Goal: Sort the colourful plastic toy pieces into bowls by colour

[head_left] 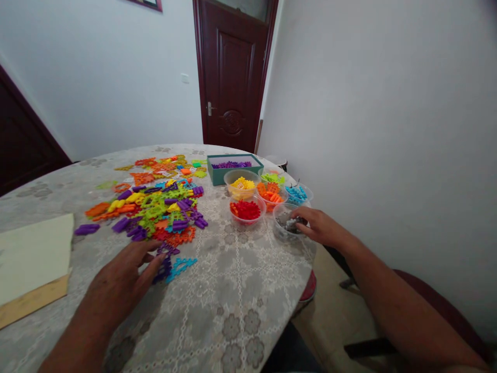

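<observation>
My left hand (124,280) is at the near edge of a mixed pile of plastic building pieces (155,207), thumb and forefinger closed around a purple plastic piece (167,249). Beside those fingers lies a blue lattice piece (181,267). On the right, my right hand (316,225) reaches into a clear plastic bowl (285,235) that holds grey pieces (290,223). Its fingers are curled onto the grey pieces, and their tips are partly hidden.
Clear bowls hold red pieces (245,210), yellow pieces (242,183), orange pieces (271,192), green pieces (273,178) and blue pieces (297,194). Behind them stands a green box (217,176) with purple pieces. Pale cardboard (34,259) lies at left. The table edge curves close to the grey bowl.
</observation>
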A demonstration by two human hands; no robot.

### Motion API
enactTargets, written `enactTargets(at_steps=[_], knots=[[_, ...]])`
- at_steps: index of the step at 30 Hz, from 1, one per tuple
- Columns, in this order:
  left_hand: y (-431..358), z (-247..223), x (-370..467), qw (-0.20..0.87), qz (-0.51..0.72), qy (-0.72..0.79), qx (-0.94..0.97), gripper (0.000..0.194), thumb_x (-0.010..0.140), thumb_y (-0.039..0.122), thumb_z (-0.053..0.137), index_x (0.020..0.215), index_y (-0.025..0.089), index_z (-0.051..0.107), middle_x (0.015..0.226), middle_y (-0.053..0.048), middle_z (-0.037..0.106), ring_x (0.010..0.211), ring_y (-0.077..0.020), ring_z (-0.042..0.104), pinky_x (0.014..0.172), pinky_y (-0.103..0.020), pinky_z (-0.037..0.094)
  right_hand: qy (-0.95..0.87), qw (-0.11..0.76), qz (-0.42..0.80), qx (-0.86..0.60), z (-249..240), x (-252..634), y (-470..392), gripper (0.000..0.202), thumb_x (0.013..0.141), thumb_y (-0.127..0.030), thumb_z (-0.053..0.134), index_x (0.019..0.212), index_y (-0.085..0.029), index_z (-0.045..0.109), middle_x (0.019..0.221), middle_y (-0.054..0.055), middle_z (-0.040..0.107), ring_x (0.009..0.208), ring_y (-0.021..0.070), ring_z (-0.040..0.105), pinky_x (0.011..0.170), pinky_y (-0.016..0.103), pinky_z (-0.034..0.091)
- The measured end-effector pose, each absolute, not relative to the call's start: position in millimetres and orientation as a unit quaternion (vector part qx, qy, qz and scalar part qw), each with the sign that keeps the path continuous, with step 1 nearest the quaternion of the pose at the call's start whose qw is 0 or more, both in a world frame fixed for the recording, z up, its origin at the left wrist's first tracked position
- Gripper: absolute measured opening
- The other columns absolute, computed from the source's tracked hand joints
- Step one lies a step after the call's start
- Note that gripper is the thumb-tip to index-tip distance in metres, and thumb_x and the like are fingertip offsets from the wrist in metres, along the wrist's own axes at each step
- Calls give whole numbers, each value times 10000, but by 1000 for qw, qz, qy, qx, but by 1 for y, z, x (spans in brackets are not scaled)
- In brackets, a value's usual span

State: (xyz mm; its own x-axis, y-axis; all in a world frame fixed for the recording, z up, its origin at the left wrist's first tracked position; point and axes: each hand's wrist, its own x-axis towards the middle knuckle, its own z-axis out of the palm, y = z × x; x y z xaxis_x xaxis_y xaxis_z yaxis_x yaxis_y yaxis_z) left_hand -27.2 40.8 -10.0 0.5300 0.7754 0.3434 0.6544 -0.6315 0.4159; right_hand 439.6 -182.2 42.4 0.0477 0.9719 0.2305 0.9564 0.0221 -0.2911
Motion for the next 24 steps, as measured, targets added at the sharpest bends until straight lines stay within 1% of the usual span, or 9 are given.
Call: enactTargets(at_steps=[2,4,7,10,13,16,18,21,24], knots=[[41,-10,-27,123,247,420,864,452,950,571,505,1203,225,647,1032,-52,748,885,-244,738,842,-379,583,-671,207,13,-712,47,440,-182,227,919,-221,563,1111,-187,681,997,75,720,849,188,657,806,319,508],[41,-9,-27,123,242,428,862,460,943,572,499,1200,223,653,1021,-54,755,872,-247,743,830,-381,586,-644,232,12,-729,55,443,-185,205,918,-253,563,1085,-188,663,909,46,704,770,171,630,731,290,482],[40,-8,-25,122,242,431,861,473,933,589,485,1196,235,659,1005,-50,765,858,-256,748,813,-387,592,-604,264,26,-752,62,451,-189,213,890,-303,577,1062,-196,642,837,15,673,697,158,581,653,274,446],[39,-7,-24,130,234,435,860,485,930,591,484,1205,232,660,1014,-54,773,871,-258,752,811,-388,594,-575,297,67,-760,60,460,-191,279,869,-363,579,1084,-190,618,802,-1,637,678,159,558,617,273,438],[39,-6,-24,136,235,437,858,503,925,590,479,1209,218,663,1041,-68,780,878,-261,754,810,-392,598,-559,315,129,-756,52,467,-189,373,876,-377,577,1184,-166,588,763,-16,613,653,155,553,596,269,437],[39,-6,-25,127,242,440,856,493,927,588,478,1205,227,666,1063,-65,786,881,-258,753,821,-391,599,-575,313,165,-737,45,471,-186,503,894,-376,582,1341,-149,551,798,1,658,674,162,588,615,275,461],[41,-7,-26,118,238,449,853,488,934,581,478,1211,227,668,1074,-66,789,887,-258,754,820,-387,598,-590,297,139,-738,44,471,-185,510,884,-375,601,1346,-159,589,924,49,721,696,166,616,643,291,488],[44,-12,-26,115,234,467,845,471,932,560,486,1202,225,679,1089,-76,792,881,-265,758,781,-382,598,-580,276,26,-766,47,463,-185,381,880,-350,601,1207,-177,694,1100,100,754,670,159,617,680,318,505],[46,-18,-25,124,242,482,833,436,933,556,498,1168,246,694,1093,-78,794,826,-267,758,751,-385,590,-555,283,-40,-781,51,441,-185,291,927,-334,552,1095,-185,737,989,86,771,666,171,629,708,326,510]])
